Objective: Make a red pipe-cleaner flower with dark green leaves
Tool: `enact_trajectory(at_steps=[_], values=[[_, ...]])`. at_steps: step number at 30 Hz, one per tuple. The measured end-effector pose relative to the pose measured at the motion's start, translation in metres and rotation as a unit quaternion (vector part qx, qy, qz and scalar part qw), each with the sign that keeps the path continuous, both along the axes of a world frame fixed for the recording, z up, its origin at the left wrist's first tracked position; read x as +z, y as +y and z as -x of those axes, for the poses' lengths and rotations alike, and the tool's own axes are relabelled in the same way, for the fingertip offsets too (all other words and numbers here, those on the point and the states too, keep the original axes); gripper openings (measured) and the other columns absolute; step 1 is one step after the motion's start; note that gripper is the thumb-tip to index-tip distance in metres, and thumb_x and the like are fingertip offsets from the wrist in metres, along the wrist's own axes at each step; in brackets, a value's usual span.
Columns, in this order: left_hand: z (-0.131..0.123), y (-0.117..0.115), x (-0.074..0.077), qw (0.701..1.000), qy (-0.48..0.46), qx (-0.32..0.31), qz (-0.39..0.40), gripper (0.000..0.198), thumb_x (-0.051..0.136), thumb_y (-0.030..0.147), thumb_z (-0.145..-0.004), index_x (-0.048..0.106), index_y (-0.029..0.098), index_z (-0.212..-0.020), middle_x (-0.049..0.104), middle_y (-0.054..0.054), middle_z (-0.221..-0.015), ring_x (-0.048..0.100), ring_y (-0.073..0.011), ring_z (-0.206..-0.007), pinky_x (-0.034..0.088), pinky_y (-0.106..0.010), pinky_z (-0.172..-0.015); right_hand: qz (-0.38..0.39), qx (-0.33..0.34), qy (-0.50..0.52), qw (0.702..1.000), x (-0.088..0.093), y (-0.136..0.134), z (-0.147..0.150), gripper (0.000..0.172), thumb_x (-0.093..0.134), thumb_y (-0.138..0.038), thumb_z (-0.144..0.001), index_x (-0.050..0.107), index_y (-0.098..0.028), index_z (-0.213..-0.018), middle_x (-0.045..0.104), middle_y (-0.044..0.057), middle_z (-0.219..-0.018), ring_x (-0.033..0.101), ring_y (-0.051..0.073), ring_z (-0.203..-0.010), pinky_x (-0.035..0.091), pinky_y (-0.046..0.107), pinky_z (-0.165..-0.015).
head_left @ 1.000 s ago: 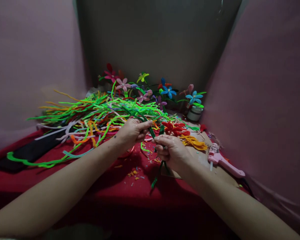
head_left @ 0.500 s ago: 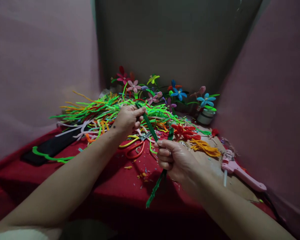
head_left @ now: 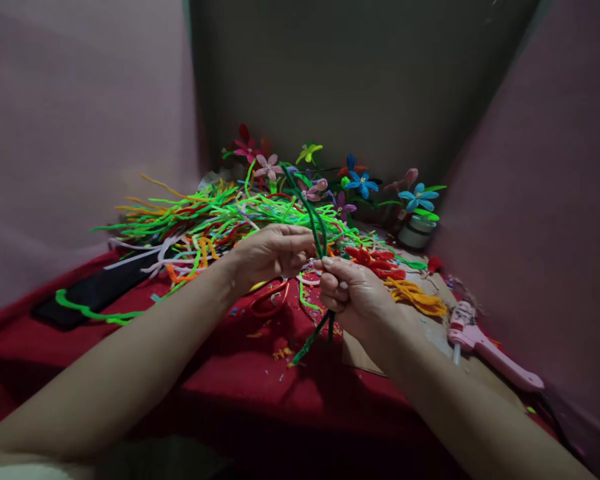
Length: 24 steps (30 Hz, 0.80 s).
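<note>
Dark green pipe cleaners stand upright in front of me, bent into a narrow loop at the top. My right hand pinches them at mid-length between thumb and fingers, and their lower ends hang below the fist, splayed apart. Close on the left, my left hand is closed with its fingertips at the same strands, just above the right thumb; its exact grip is partly hidden. Red-handled scissors lie on the red cloth below my left hand, partly covered by it.
A heap of mixed pipe cleaners spreads behind my hands, with fuzzy flowers beyond. Red pieces, an orange bundle and a pink glue gun lie at right. A black flat object is at left; a small jar stands back right.
My left hand has come down and right, close to my right hand. The dark green strands, stretched slantwise between the hands before, now rise in an upright loop.
</note>
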<state>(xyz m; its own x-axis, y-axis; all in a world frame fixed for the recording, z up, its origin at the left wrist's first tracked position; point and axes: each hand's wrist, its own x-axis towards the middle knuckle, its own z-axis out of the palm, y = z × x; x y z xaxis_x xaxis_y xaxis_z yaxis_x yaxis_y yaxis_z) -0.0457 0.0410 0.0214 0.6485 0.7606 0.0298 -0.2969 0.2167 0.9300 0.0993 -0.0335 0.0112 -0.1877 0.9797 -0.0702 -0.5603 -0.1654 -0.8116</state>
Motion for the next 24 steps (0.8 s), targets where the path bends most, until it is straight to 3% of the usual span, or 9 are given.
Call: enact_trajectory(at_steps=[5,12,18,24], values=[[-0.019,-0.012,-0.013,0.997,0.040,0.037,-0.046,0.015,0.073,0.019,-0.067,0.061,0.009,-0.066,0.059,-0.003,-0.060,0.052,-0.0062,-0.049,0.040,-0.018,-0.047,0.019,-0.012,-0.011,1.000,-0.007,0.004,-0.007,0.010,0.059,-0.015,-0.069,0.051,-0.014,-0.063,0.044,-0.006,-0.041,0.026,0.002,-0.033,0.018,0.014,-0.033],[-0.021,-0.011,-0.011,0.994,0.007,0.112,-0.016,0.008,0.067,0.012,-0.070,0.061,0.010,-0.066,0.053,0.001,-0.050,0.050,-0.0067,-0.043,0.041,-0.017,-0.042,0.032,0.035,-0.054,0.997,-0.010,0.008,-0.013,0.009,0.056,-0.015,-0.074,0.062,-0.010,-0.078,0.062,0.004,-0.058,0.049,0.008,-0.041,0.041,0.019,-0.039],[-0.021,-0.009,-0.009,0.986,0.029,0.163,-0.009,0.016,0.062,0.013,-0.076,0.056,0.011,-0.061,0.053,0.001,-0.045,0.044,-0.0057,-0.033,0.033,-0.015,-0.032,0.064,0.084,-0.078,0.991,-0.012,0.005,-0.016,0.003,0.059,-0.014,-0.073,0.061,-0.012,-0.072,0.058,0.000,-0.053,0.047,0.008,-0.038,0.041,0.019,-0.035],[-0.012,-0.001,0.003,0.977,-0.014,0.207,0.041,0.021,0.052,0.008,-0.082,0.054,0.010,-0.061,0.061,-0.004,-0.056,0.047,-0.0032,-0.035,0.034,-0.012,-0.033,0.046,0.097,-0.120,0.987,-0.025,0.006,-0.016,0.007,0.060,-0.013,-0.075,0.059,-0.011,-0.068,0.057,0.000,-0.051,0.047,0.007,-0.038,0.042,0.020,-0.036]])
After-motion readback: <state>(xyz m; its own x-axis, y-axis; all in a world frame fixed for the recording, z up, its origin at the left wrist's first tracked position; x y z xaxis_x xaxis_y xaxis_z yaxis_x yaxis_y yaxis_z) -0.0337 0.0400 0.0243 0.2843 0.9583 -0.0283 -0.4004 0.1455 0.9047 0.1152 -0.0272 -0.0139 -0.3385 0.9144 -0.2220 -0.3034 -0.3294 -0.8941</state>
